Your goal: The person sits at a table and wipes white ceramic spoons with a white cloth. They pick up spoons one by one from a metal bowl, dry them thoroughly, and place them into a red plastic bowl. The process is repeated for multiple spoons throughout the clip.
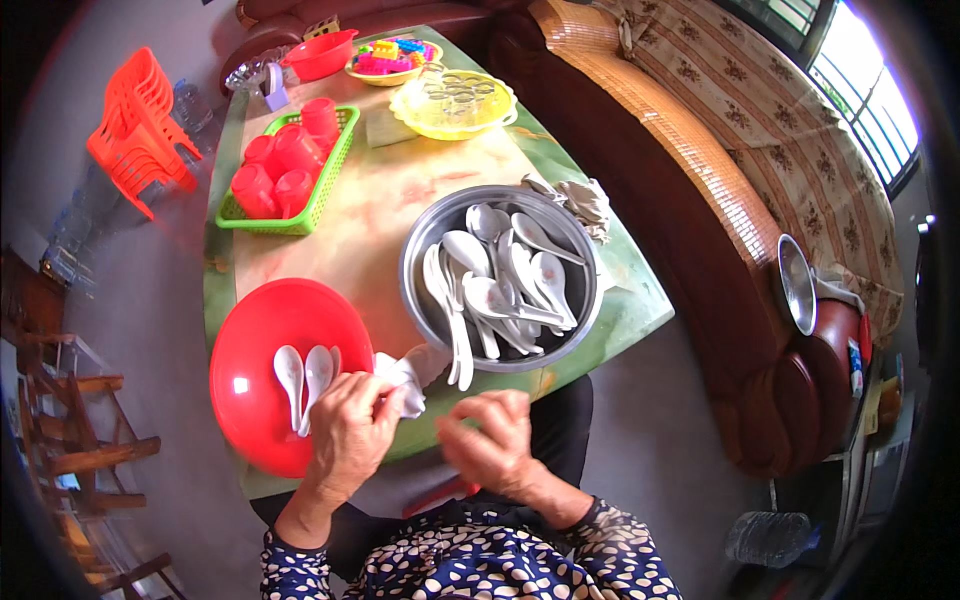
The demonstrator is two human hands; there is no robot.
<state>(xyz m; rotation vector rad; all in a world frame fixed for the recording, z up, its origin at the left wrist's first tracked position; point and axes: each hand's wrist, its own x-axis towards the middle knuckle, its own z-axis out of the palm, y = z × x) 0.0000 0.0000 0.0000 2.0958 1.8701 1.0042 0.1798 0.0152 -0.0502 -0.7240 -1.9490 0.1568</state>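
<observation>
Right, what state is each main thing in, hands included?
left hand: curled, touching white cloth
right hand: curled, blurred; contents unclear
white cloth: crumpled
large red basin: holding a few white spoons
steel basin: heaped with white spoons
green basket: filled with red cups
orange chairs: stacked
lower-right bottle: lying on its side

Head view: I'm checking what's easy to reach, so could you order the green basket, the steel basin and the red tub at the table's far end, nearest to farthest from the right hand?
From the right hand:
1. Steel basin: just ahead.
2. Green basket: farther ahead, to the left.
3. Red tub: farthest ahead, also left.
</observation>
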